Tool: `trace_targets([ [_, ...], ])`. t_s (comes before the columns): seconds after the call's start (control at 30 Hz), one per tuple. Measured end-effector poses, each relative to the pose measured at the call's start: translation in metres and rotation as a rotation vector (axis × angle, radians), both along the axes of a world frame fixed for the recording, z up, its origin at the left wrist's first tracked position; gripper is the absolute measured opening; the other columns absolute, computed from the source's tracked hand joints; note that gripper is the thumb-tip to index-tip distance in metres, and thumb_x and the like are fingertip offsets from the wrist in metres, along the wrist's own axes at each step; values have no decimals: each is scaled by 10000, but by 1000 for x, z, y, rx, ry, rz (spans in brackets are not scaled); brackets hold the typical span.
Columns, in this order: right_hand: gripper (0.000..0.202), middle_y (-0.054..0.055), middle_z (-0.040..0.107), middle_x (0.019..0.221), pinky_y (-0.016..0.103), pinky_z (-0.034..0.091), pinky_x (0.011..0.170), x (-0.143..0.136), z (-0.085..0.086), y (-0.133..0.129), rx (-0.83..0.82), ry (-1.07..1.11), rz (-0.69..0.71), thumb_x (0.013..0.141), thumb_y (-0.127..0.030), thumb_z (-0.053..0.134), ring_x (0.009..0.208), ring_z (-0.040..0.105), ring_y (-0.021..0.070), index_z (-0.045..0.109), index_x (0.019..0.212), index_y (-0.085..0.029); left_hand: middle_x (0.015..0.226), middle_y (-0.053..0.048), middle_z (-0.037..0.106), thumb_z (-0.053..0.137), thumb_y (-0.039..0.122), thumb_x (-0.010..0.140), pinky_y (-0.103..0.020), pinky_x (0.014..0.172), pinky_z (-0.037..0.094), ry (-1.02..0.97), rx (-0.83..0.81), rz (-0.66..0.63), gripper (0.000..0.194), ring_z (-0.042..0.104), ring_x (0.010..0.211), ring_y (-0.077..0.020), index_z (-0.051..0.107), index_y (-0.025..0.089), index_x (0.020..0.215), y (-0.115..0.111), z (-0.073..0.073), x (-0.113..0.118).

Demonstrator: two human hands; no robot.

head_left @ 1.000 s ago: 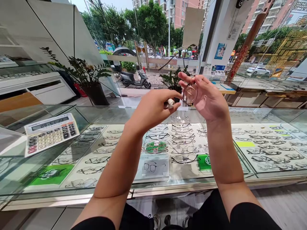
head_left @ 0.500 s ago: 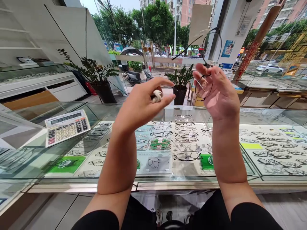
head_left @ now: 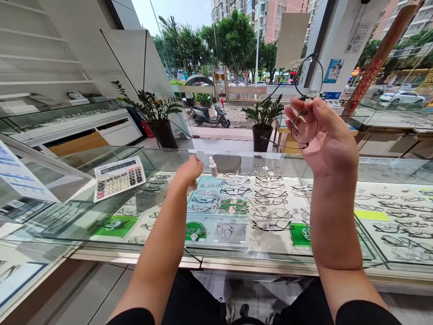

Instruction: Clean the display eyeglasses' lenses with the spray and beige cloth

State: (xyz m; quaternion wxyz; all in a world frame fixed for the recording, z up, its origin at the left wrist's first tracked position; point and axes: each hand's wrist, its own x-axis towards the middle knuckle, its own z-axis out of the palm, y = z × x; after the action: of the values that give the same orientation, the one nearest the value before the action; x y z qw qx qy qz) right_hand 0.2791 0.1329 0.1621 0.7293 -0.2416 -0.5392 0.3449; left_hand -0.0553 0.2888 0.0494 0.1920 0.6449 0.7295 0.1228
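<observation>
My right hand (head_left: 329,135) is raised and closed around the middle of a pair of eyeglasses (head_left: 309,76) with thin dark round rims. One lens stands above the fingers and the other lies in front of the palm. My left hand (head_left: 188,172) is low over the glass counter, seen from the back, with its fingers curled. What it holds, if anything, is hidden. Just right of it, a small white bottle (head_left: 213,167) stands upright on the counter, apart from the fingers.
Rows of eyeglass frames (head_left: 270,194) lie inside the glass display counter (head_left: 250,255). A calculator (head_left: 119,178) sits on the glass at the left. Potted plants (head_left: 263,131) stand beyond the counter, before a window onto a street.
My left hand has dropped down and left from near the eyeglasses to the counter top; the white wad in its fingers no longer shows. The white bottle has come into view. My right hand keeps its hold.
</observation>
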Motion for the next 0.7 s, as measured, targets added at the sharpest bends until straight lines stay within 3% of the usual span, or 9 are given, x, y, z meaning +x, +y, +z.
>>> trace_targets([
  [0.07, 235, -20, 825, 1186, 390, 592, 1168, -2, -2, 2, -21, 16, 24, 923, -522, 842, 1256, 760, 228, 757, 934, -303, 1272, -255, 750, 487, 295, 988, -488, 959, 578, 57, -16, -1, 437, 772, 1136, -417, 563, 129, 1385, 14, -22, -2],
  [0.2, 212, -11, 815, 1085, 379, 625, 1106, -7, -5, 6, -55, 28, 74, 922, -489, 845, 1211, 770, 219, 755, 917, -297, 1497, -275, 657, 702, 356, 879, -503, 1094, 524, 109, -42, -39, 578, 645, 1396, -446, 585, 155, 1408, 28, -46, 0],
  [0.33, 189, -19, 803, 1036, 411, 623, 1089, -8, -5, 4, -76, 43, 68, 906, -480, 844, 1222, 765, 226, 757, 902, -312, 1690, -291, 462, 847, 455, 803, -563, 1334, 229, 104, 98, -124, 859, 339, 1643, -465, 493, 145, 1522, 30, -54, 11],
  [0.4, 167, -27, 804, 1064, 448, 601, 1117, -7, -4, -1, -71, 30, 66, 935, -476, 812, 1279, 747, 235, 762, 909, -319, 1665, -286, 487, 818, 550, 852, -555, 1347, 176, 58, 160, -146, 864, 333, 1645, -447, 462, 144, 1526, 33, -59, 17],
  [0.5, 152, -43, 804, 1115, 480, 574, 1150, -6, -4, -7, -64, 20, 62, 963, -475, 779, 1358, 713, 243, 761, 917, -331, 1454, -258, 655, 791, 585, 883, -511, 1239, 361, -49, 176, -152, 699, 559, 1466, -443, 525, 160, 1369, 38, -70, 25],
  [0.6, 165, -45, 802, 1113, 443, 588, 1136, -7, -15, -5, -92, 85, 43, 923, -483, 814, 1299, 732, 224, 760, 923, -328, 1238, -202, 733, 771, 442, 902, -464, 1093, 464, -163, 172, -145, 408, 682, 1262, -419, 552, 200, 1146, 41, -79, 29],
  [0.7, 221, -12, 798, 1049, 405, 620, 1075, -10, -43, 5, -163, 112, -1, 845, -476, 877, 1132, 762, 209, 761, 911, -300, 1129, -177, 715, 709, 322, 910, -480, 1071, 457, -287, 227, -120, 244, 668, 1210, -408, 524, 219, 1031, 38, -78, 31],
])
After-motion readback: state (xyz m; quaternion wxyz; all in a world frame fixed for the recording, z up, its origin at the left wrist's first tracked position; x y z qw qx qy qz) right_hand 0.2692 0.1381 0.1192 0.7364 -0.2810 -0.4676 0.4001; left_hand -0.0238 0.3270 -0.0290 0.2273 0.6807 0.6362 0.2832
